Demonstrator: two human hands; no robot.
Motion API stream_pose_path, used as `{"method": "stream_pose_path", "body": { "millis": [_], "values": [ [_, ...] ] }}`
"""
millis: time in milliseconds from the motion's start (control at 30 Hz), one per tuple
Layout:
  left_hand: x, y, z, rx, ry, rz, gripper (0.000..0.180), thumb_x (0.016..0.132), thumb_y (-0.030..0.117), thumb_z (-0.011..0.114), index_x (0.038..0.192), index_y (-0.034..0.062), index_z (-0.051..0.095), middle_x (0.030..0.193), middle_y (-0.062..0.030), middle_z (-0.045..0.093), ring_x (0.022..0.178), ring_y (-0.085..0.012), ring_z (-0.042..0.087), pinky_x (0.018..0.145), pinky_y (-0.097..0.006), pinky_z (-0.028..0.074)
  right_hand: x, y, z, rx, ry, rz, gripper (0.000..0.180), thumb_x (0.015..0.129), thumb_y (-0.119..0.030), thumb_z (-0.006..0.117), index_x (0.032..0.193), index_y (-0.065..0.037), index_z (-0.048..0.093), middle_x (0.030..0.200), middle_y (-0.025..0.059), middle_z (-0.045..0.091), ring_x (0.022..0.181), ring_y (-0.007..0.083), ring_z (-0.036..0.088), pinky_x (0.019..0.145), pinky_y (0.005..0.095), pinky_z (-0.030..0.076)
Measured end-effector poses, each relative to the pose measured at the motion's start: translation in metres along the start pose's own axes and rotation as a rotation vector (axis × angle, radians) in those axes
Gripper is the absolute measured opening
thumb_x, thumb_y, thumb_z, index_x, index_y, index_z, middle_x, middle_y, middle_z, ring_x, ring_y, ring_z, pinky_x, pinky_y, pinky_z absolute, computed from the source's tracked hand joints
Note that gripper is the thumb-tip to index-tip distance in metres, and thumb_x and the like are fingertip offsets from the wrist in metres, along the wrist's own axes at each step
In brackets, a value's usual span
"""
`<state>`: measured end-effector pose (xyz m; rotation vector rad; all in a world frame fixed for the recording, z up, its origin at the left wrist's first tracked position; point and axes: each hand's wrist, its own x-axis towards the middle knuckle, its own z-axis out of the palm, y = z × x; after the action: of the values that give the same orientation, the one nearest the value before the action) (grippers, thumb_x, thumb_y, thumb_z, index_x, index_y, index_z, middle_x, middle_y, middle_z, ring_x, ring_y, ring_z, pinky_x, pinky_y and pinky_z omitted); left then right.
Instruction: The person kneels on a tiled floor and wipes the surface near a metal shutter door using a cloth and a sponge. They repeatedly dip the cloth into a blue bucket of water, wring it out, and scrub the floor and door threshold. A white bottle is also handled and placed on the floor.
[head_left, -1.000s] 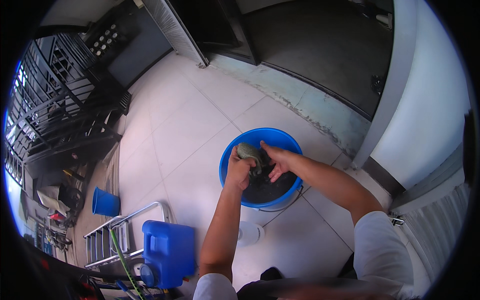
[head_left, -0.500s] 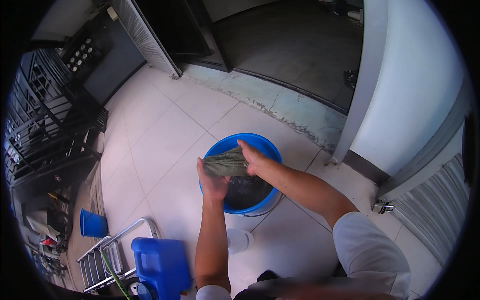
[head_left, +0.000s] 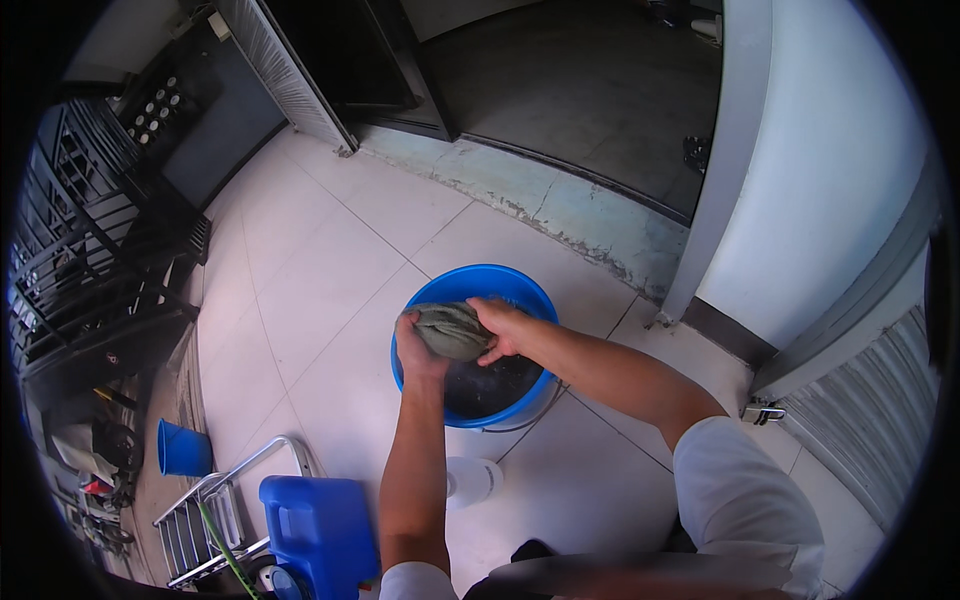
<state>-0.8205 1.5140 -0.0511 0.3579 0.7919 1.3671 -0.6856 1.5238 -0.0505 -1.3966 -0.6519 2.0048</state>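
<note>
A grey-green cloth (head_left: pixel 452 331), bunched into a rounded wad, is held between both my hands over a blue bucket (head_left: pixel 543 300). My left hand (head_left: pixel 419 350) grips its left end, with the thumb up at its top edge. Around the right end my right hand (head_left: pixel 500 332) is closed, fingers curled under it. Dark water (head_left: pixel 490 390) with some froth lies in the bucket below. Part of the bucket's near left rim is hidden behind my left hand and forearm.
A white container (head_left: pixel 474 482) stands just in front of the bucket. At lower left are a blue jerrycan (head_left: pixel 318 535), a metal folding step ladder (head_left: pixel 225 505) and a small blue bucket (head_left: pixel 184 448). Beyond the tiles runs a raised door sill (head_left: pixel 540 205); a padlock (head_left: pixel 763 413) hangs at right.
The cloth has gone from stretched out between my hands to a rounder bunch. My hands have come closer together and sit slightly lower over the bucket.
</note>
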Motion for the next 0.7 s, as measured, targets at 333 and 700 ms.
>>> {"method": "stream_pose_path", "body": {
  "millis": [333, 700],
  "values": [
    [-0.025, -0.018, 0.033, 0.403, -0.246, 0.443, 0.016, 0.078, 0.005, 0.063, 0.093, 0.0032, 0.055, 0.104, -0.009, 0.059, 0.088, -0.0161, 0.056, 0.08, -0.03, 0.046, 0.015, 0.012, -0.014, 0.451, -0.356, 0.092, 0.068, 0.086, -0.065, 0.036, 0.127, -0.011, 0.046, 0.127, 0.0147, 0.05, 0.116, 0.0296, 0.05, 0.095, 0.0541, 0.039],
    [-0.001, -0.016, 0.008, -0.049, -0.078, -0.104, 0.048, 0.087, 0.042, 0.04, 0.109, 0.0027, 0.056, 0.107, -0.0154, 0.059, 0.1, -0.0319, 0.056, 0.09, -0.045, 0.043, 0.026, -0.006, 0.003, 0.179, 0.068, -0.456, 0.034, 0.083, -0.033, 0.057, 0.096, -0.003, 0.055, 0.096, 0.0156, 0.061, 0.095, 0.0258, 0.06, 0.082, 0.0389, 0.049]
  ]
}}
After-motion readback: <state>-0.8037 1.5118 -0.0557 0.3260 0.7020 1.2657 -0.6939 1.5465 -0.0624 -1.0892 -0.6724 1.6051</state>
